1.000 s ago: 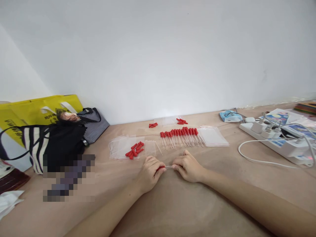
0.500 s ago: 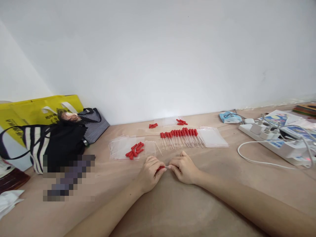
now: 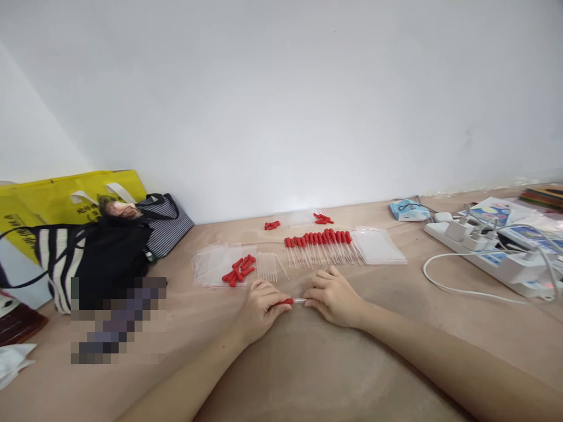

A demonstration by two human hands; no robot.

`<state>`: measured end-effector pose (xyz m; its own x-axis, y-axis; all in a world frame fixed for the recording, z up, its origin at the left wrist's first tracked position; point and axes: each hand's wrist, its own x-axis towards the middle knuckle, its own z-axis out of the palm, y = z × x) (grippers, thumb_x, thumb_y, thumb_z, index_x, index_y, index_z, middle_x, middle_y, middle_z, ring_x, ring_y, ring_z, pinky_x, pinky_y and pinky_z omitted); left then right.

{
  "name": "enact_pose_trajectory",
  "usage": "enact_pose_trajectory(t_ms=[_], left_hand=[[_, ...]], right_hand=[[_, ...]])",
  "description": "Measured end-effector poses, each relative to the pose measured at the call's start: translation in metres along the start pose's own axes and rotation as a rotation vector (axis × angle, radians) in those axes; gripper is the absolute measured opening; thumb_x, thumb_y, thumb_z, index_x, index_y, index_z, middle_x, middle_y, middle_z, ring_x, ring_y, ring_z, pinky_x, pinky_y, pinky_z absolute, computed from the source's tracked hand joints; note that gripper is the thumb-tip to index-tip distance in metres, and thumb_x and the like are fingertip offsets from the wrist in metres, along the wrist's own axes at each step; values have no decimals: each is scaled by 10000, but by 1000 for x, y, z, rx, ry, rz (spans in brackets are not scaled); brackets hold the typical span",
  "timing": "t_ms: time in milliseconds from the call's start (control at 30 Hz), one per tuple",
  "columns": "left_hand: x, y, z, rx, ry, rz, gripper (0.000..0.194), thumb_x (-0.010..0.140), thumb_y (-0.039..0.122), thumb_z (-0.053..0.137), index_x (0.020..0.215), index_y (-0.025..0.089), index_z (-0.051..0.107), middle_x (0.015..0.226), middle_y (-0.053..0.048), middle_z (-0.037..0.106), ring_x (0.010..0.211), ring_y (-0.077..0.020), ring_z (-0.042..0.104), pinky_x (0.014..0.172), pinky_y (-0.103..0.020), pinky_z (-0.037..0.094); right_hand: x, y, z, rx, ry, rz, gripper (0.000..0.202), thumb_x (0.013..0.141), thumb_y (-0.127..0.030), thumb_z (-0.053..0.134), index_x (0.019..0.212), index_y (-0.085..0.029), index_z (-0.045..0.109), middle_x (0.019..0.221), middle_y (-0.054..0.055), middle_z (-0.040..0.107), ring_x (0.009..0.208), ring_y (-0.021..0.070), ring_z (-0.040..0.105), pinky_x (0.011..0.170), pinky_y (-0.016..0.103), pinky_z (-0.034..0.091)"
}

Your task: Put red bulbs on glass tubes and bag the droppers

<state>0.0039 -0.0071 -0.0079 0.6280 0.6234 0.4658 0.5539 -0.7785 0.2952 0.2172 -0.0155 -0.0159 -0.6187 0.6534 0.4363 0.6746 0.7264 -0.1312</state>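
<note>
My left hand (image 3: 264, 309) is closed on the red rubber bulb (image 3: 287, 301) of a dropper. The clear tube (image 3: 299, 300) sticks out of that bulb, and its other end is pinched in the fingers of my right hand (image 3: 332, 297). Beyond my hands lies a row of droppers (image 3: 319, 240) with red bulbs pointing away from me. Left of the row, loose clear tubes (image 3: 267, 266) lie side by side. Loose red bulbs (image 3: 238, 271) are heaped on clear plastic bags (image 3: 211, 264).
More bulbs (image 3: 324, 218) and tubes lie near the wall. A stack of clear zip bags (image 3: 380, 246) sits right of the row. At right are a power strip (image 3: 488, 255) with chargers, a white cable (image 3: 457, 290) and a blue mask (image 3: 409, 210); at left, a black bag (image 3: 109, 264).
My hands have drawn slightly apart, and more of the dropper's bulb and tube shows between them. The droppers, bags and loose bulbs lie as before.
</note>
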Motion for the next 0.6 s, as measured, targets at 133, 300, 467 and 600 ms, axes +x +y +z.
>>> enact_pose_trajectory(t_ms=[133, 300, 467, 600], left_hand=[[-2, 2, -2, 21, 84, -159, 345, 774, 309, 552, 1097, 206, 486, 946, -52, 555, 848, -183, 513, 750, -326, 407], [-1, 6, -1, -14, 51, -189, 120, 781, 238, 506, 888, 184, 506, 818, -31, 521, 703, -149, 502, 617, -269, 435], [2, 8, -2, -37, -74, -161, 129, 800, 216, 471, 709, 172, 550, 702, -18, 539, 644, -136, 510, 589, -247, 422], [3, 7, -3, -44, -94, -179, 107, 787, 207, 485, 720, 170, 560, 693, -16, 551, 650, -137, 518, 585, -242, 416]], right_hand=[[1, 8, -5, -62, -9, 102, 228, 841, -271, 427, 777, -175, 624, 757, 57, 608, 772, 163, 473, 676, 303, 221], [28, 27, -7, 34, 28, 550, 284, 844, -264, 363, 774, -169, 622, 775, 54, 643, 719, 152, 542, 623, 255, 284], [76, 31, 7, -14, 25, 843, 316, 828, -284, 350, 794, -161, 638, 825, 98, 660, 791, 195, 582, 643, 274, 303], [99, 27, 22, -57, 29, 899, 294, 815, -259, 352, 845, -136, 617, 847, 136, 653, 834, 229, 585, 719, 332, 273]])
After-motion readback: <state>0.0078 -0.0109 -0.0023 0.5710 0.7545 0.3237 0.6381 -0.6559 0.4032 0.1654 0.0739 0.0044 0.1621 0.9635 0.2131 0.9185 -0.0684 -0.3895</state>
